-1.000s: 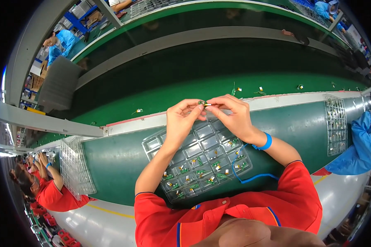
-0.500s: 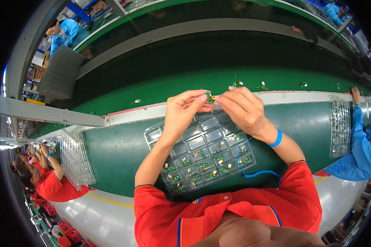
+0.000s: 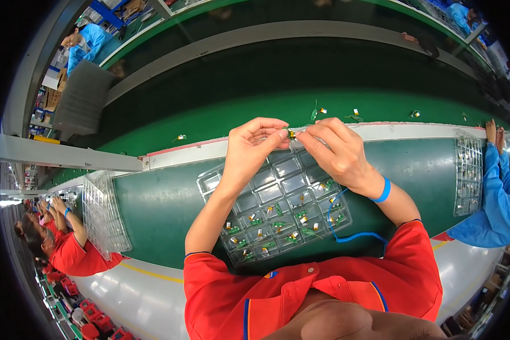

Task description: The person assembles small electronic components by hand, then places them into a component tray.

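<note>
Between my two hands, above the far edge of the bench, is a small green circuit board (image 3: 290, 134) with a yellow part on it. My left hand (image 3: 259, 141) pinches the board from the left between thumb and fingers. From the right, my right hand (image 3: 335, 150) has its thumb and fingertips closed at the board's yellow part; the exact grip is too small to see. Below them a clear plastic compartment tray (image 3: 268, 195) lies tilted on the green bench. Its nearer compartments hold several small green boards with white and yellow parts; most farther ones hold nothing visible.
Past a pale rail (image 3: 413, 131) runs a green belt (image 3: 221, 122) with several small boards on it. A blue coiled wrist cord (image 3: 360, 236) crosses the tray's right side. Other clear trays stand left (image 3: 105, 215) and right (image 3: 468, 175). Co-workers sit on both sides.
The loose boards on the belt have shifted slightly left. My hands stay together at the board, with only small finger movements. At the right, a co-worker's second hand has come into view.
</note>
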The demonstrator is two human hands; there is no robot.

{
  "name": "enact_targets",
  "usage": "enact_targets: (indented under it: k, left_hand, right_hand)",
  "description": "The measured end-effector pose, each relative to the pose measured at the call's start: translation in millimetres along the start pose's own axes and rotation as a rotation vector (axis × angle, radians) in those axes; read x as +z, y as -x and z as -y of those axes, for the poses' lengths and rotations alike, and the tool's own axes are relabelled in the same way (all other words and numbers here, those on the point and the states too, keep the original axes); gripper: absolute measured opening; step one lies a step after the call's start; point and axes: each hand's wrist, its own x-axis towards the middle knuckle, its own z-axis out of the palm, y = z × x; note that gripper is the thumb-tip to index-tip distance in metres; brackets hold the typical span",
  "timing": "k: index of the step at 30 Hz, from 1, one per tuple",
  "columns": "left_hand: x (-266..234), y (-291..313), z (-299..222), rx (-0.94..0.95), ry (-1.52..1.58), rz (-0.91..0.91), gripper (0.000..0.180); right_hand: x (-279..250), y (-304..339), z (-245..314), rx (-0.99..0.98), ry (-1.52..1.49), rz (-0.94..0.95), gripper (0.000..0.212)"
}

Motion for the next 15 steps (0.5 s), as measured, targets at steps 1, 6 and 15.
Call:
enact_targets:
  k: [1,6,15]
  left_hand:
    - [-0.9,-0.2,0.8,-0.001,0.000,0.000,0.015]
    - [-0.4,0.4,2.4,-0.020,0.000,-0.019,0.013]
    - [21.6,13.9,11.5,0.254,-0.200,-0.152,0.015]
  right_hand:
    - [-0.1,-0.3,0.3,-0.013,0.004,0.007,0.028]
    - [-3.1,0.8,1.6,-0.002,0.041,0.027,0.028]
    - [-1.9,-1.0,15.9,0.534,-0.433,-0.012,0.013]
